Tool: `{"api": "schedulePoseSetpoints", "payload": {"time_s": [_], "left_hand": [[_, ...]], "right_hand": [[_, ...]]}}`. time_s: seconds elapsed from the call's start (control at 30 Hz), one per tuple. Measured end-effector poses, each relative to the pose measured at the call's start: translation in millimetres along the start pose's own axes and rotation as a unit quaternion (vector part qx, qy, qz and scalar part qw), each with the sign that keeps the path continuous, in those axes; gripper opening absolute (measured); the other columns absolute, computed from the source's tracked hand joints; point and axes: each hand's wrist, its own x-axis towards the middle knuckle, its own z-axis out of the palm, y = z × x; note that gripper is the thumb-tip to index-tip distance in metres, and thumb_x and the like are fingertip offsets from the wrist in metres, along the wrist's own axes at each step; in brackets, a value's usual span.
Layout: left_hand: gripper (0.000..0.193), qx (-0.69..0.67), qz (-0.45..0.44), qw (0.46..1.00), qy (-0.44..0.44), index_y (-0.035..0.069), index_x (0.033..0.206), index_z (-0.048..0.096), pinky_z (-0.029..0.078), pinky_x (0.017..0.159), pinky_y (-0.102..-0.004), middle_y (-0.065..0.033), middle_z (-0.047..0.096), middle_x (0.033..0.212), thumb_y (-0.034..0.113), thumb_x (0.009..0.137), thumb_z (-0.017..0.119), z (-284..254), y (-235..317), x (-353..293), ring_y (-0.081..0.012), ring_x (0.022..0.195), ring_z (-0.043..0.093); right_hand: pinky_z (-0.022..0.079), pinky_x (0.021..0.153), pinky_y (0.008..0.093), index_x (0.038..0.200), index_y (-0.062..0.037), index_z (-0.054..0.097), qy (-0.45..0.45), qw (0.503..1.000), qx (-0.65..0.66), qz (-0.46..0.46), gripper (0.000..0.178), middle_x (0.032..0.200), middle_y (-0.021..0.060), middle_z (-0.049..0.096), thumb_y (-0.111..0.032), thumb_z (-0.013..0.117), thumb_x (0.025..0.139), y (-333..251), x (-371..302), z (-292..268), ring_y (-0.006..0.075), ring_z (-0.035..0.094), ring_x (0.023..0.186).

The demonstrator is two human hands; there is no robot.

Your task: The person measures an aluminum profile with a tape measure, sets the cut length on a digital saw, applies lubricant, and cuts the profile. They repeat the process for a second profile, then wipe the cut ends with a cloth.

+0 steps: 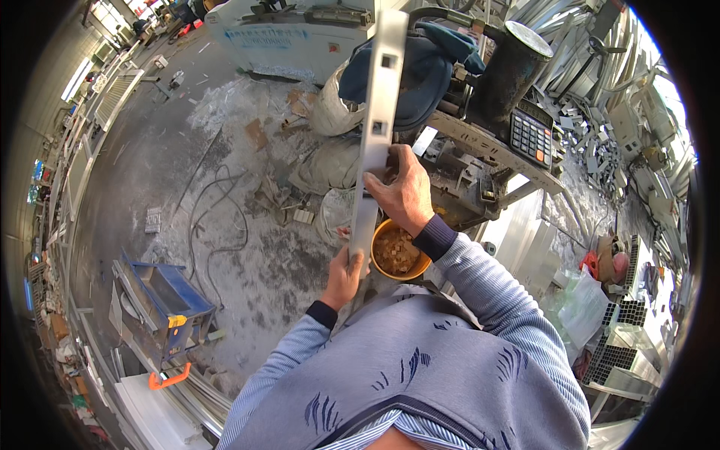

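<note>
A long silvery metal profile with square holes cut in its face stands lengthwise in front of me, from near my waist up past the top of the work area. My left hand wraps round its lower part, thumb along the edge. Higher up, my right hand is closed at the profile's right edge, with thumb and forefinger pressed to it; its other fingers are curled and partly hidden. Just below the right wrist, an orange-rimmed bucket holds small brownish pieces.
A calculator and a black cylinder sit on a workbench at right. Dark blue cloth hangs behind the profile. A blue metal machine stands at left, near a cable on the dusty floor. Metal scraps pile up far right.
</note>
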Motion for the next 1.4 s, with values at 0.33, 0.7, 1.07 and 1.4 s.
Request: {"api": "schedulePoseSetpoints", "payload": {"time_s": [0.33,0.7,1.07,1.4], "left_hand": [[0.063,-0.238,-0.155,0.953,-0.101,0.003,0.107,0.058,0.055,0.054,-0.0302,-0.0087,0.065,0.083,0.066,0.096,0.054,40,123,151,-0.0182,0.064,0.065],[0.053,-0.358,-0.226,0.893,-0.151,0.002,0.118,0.046,0.055,0.051,-0.0330,-0.0115,0.062,0.089,0.053,0.108,0.037,57,210,300,-0.0252,0.071,0.065],[0.066,-0.225,-0.171,0.951,-0.125,0.002,0.130,0.053,0.061,0.062,-0.0356,-0.0098,0.068,0.096,0.062,0.104,0.040,91,166,156,-0.0207,0.081,0.070],[0.034,0.254,0.017,0.910,-0.329,0.003,0.118,0.065,0.054,0.086,-0.0339,-0.0114,0.072,0.108,0.017,0.089,0.074,19,172,174,-0.0188,0.099,0.068]], "right_hand": [[0.056,0.082,0.0354,0.120,-0.0004,0.060,0.005,0.997,0.073,0.038,0.046,0.098,0.0149,0.069,-0.010,0.074,0.078,73,-64,-38,0.0248,0.069,0.087],[0.055,0.077,0.0319,0.109,0.0019,0.065,0.005,0.987,0.031,0.157,0.032,0.090,0.0116,0.073,-0.013,0.073,0.082,123,-122,-73,0.0185,0.069,0.081],[0.054,0.095,0.0372,0.141,0.0077,0.047,-0.086,0.961,0.235,0.115,0.073,0.126,0.0231,0.063,-0.028,0.073,0.084,20,-8,-108,0.0281,0.064,0.113],[0.055,0.073,0.0321,0.112,0.0086,0.060,-0.162,0.978,0.090,0.094,0.046,0.094,0.0150,0.066,-0.026,0.067,0.082,18,0,-111,0.0198,0.066,0.084]]}}
